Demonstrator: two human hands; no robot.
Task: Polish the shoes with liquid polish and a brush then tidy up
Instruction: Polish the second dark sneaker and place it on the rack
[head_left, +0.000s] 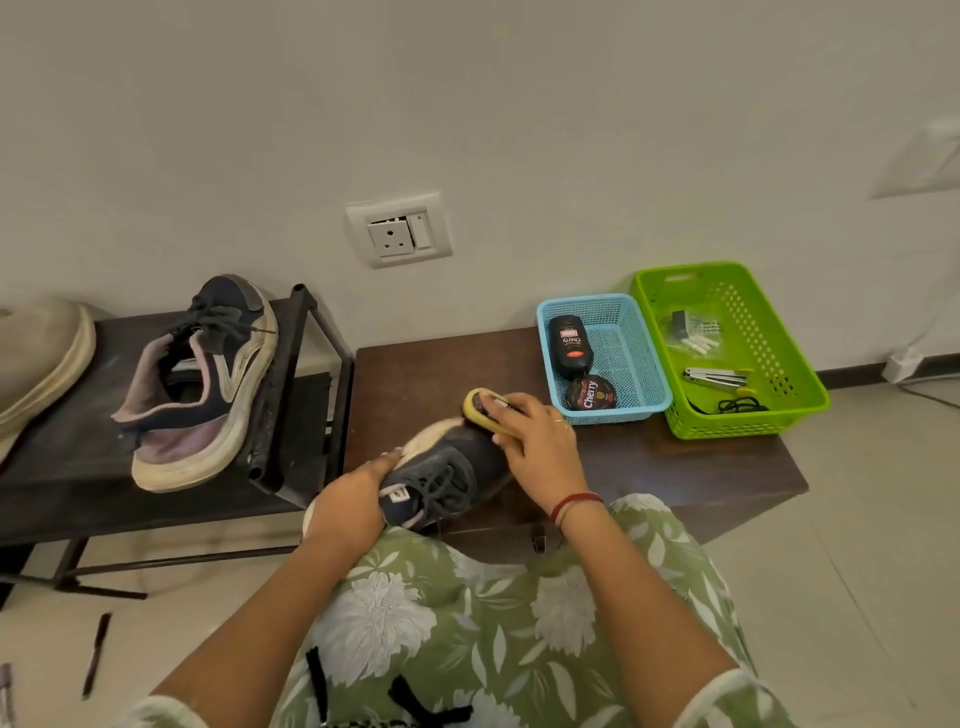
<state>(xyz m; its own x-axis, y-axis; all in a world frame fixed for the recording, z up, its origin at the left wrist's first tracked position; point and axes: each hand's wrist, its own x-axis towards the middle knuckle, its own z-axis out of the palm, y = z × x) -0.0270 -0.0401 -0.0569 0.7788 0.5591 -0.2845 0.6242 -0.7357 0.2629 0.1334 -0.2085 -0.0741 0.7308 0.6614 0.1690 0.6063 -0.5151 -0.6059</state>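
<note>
The brown surface (701, 467) stands straight in front of the person, and a black metal rack (78, 415) stands to its left. On the rack lies the second shoe (208, 384), on its side, well apart from both hands and nearer to the left one.

The dark shoe (447, 467) is at the near edge of the surface, just beyond the person's lap. Its long axis goes from the near left to the far right: the opening end is toward the body and the toe points away, toward the blue basket (587, 300).

The left hand (348, 499) grips the dark shoe at the opening end and holds it steady. The right hand (540, 441) is curled around the yellow brush (480, 405), which touches the toe end. So the two hands are apart, one at each end of this axis, and I think the strokes should run along it.

The liquid polish bottle (570, 345) lies in the blue basket, just beyond the right hand, so this hand is the nearer one to reach it.
</note>
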